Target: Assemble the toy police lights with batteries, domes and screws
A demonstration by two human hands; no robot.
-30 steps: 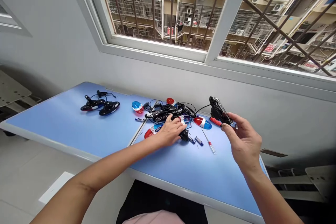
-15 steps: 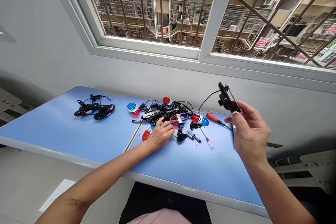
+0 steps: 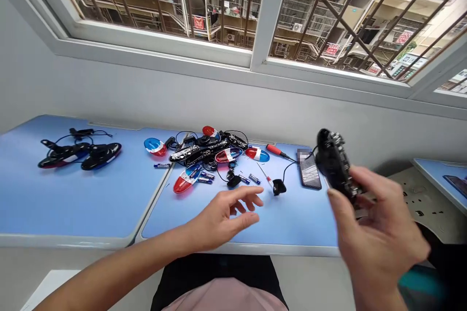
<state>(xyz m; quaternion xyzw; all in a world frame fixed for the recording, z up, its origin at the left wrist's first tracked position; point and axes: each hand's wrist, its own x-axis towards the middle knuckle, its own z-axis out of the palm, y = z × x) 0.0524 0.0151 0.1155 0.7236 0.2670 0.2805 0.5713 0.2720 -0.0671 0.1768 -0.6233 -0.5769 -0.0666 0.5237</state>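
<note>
Raised near the right end of the table (image 3: 292,223), the black housing (image 3: 331,163) is pinched by the right hand (image 3: 383,228), its long axis slanting down toward the palm, while the empty left hand (image 3: 226,216), fingers loosely parted, hovers well apart to its left.

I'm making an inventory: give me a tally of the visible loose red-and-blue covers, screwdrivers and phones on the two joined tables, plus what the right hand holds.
Loose red-and-blue covers: 5
Screwdrivers: 2
Phone: 1
Black part in the right hand: 1
Total: 9
</note>
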